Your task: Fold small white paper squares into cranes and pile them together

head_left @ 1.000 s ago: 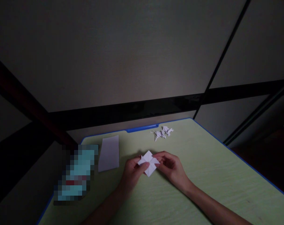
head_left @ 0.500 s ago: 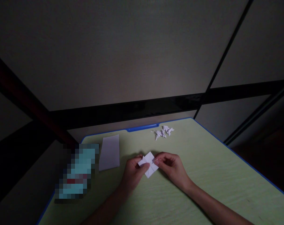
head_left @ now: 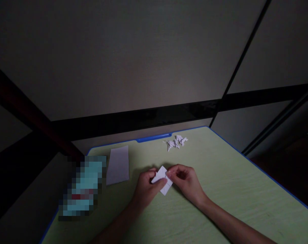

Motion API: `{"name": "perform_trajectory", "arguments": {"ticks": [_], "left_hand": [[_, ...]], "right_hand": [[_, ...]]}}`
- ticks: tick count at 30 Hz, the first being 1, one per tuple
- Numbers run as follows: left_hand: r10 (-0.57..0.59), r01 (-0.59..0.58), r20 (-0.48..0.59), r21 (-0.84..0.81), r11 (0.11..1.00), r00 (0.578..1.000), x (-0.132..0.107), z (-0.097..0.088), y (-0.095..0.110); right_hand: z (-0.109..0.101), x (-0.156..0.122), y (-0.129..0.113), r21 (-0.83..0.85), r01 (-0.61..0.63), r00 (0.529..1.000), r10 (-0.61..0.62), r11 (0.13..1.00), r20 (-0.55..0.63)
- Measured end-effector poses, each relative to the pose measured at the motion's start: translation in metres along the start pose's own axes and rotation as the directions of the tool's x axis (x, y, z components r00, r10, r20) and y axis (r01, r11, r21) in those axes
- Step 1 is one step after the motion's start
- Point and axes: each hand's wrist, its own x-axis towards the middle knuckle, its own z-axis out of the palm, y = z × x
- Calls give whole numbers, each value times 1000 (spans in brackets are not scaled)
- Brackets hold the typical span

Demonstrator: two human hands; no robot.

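Observation:
Between my two hands, above the table's middle, is a small folded white paper [head_left: 163,171], turned so a corner points away from me. My left hand [head_left: 146,188] is closed on its left side, the thumb lying flat across the paper's face. My right hand [head_left: 184,179] pinches the right-hand edge between thumb and forefinger. Creases run across the visible face. Fingertips beneath the paper are hidden.
The pale green table [head_left: 240,200] has a blue rim and a blue handle piece [head_left: 154,137] at the far edge. Crumpled-looking folded white paper figures [head_left: 177,142] lie beyond my hands. A stack of white paper [head_left: 118,165] and a blurred turquoise object [head_left: 85,186] are at left.
My left thumb has slid further right across the folded paper. The small flap standing at its left corner now shows less. My right hand keeps its pinch almost in place.

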Motion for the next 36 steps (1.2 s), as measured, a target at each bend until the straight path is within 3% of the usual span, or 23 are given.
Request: {"name": "perform_trajectory", "arguments": {"ticks": [15, 24, 31, 36], "left_hand": [[35, -35, -12, -22, 999, 999, -1, -1, -4], [99, -99, -8, 10, 995, 995, -3, -2, 0], [111, -111, 10, 8, 994, 994, -3, -2, -4], [114, -114, 35, 15, 993, 993, -5, 0, -3]], "right_hand": [[-2, 0, 1, 70, -57, 998, 58, 996, -20], [-1, 4, -1, 108, -31, 998, 26, 994, 51], [-1, 3, 2, -94, 14, 982, 4, 995, 191], [-2, -1, 6, -132, -1, 982, 26, 991, 189]]}}
